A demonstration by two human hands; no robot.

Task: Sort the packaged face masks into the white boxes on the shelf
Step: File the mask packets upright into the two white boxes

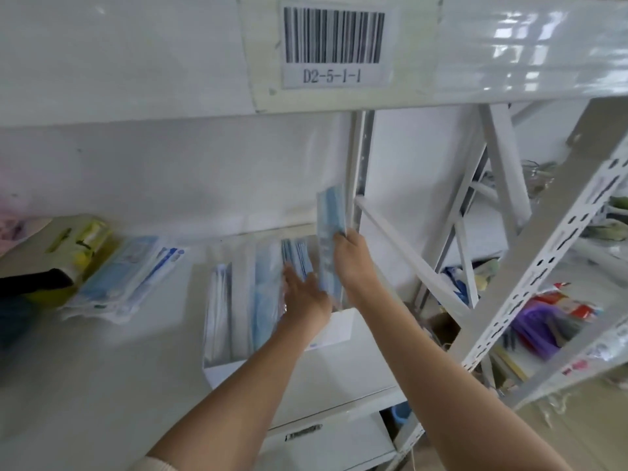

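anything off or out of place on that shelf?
Mostly tidy. One loose pile of packaged masks lies slanted on the shelf left of the white box, not yet boxed. The right hand holds a mask pack upright above the box; the left hand presses on the packs inside.

Two hands [306, 290], one white box [334, 329], one barcode label [334, 45]
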